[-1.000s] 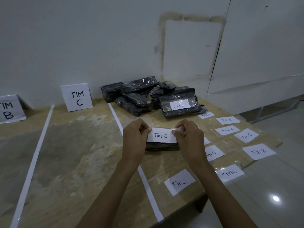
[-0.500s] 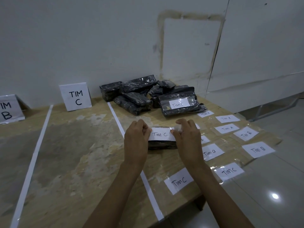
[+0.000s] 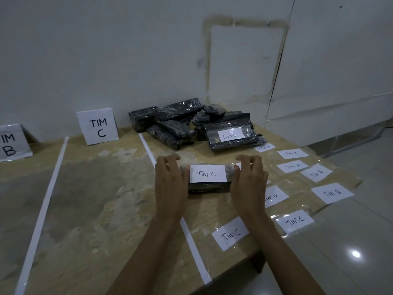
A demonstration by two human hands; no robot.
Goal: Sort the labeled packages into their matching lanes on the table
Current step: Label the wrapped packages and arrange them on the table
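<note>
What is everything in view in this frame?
table: one, worn beige, against the wall.
tape lines: two, white, running front to back.
lane signs: two, white, TIM B and TIM C, back left.
package pile: several, black, back right; one labelled Tim C.
loose labels: at least eight, white, table's right side.
held package: one, black, white Tim C label.
left hand: grips its left end.
right hand: grips its right end.

The left grip (image 3: pixel 170 179) and the right grip (image 3: pixel 248 179) no longer pinch the ends of the "Tim C" label (image 3: pixel 207 173). They now sit farther apart, curled round the two ends of the black package (image 3: pixel 209 187). The label, earlier partly under the fingers, now lies flat and fully uncovered on top
</note>
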